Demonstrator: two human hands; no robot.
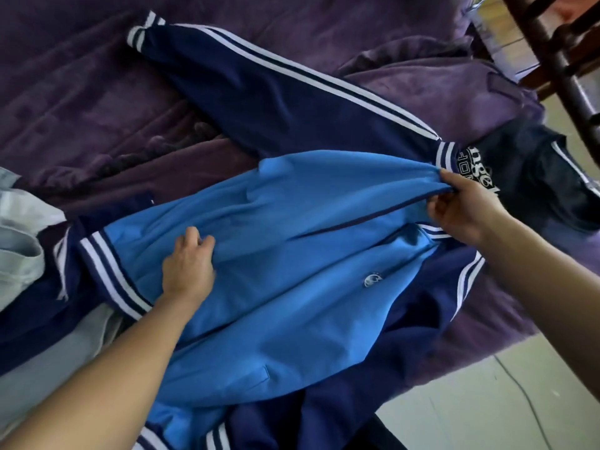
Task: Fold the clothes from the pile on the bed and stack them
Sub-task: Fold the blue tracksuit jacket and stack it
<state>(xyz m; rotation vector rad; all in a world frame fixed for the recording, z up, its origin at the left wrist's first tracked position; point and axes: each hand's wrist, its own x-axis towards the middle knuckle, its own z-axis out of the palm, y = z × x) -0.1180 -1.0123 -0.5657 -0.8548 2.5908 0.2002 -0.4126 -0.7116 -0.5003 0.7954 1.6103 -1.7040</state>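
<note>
Barely begun, as far as this view shows. Your jacket [292,254] lies spread front-up across the bed [81,92], on the near side by you, light-blue panel up. One navy sleeve [259,92] is stretched out full length toward the far side, not folded in. The other sleeve is bunched at the near edge, and its striped cuff shows at the bottom.

Your right hand [461,209] grips the light-blue fabric at the collar end, fingers and thumb pinched round a gathered ridge of it. Your left hand [188,267] sits on the front panel near the striped hem with its fingers curled into the cloth. I cannot tell if it pinches a fold or only presses down.

Done so far: I'd say nothing finished. No fold is made in the jacket, and no neat stack is in view.

Left to do: sleeves in, body folded, then set it down as a stack. More is waiting after that. Pale clothes [19,248] lie loose at the left edge, partly under the jacket hem. A dark garment [535,177] with white lettering lies crumpled just past the collar, beside your right hand. Whether that one is sorted or part of the pile, can't say.
</note>
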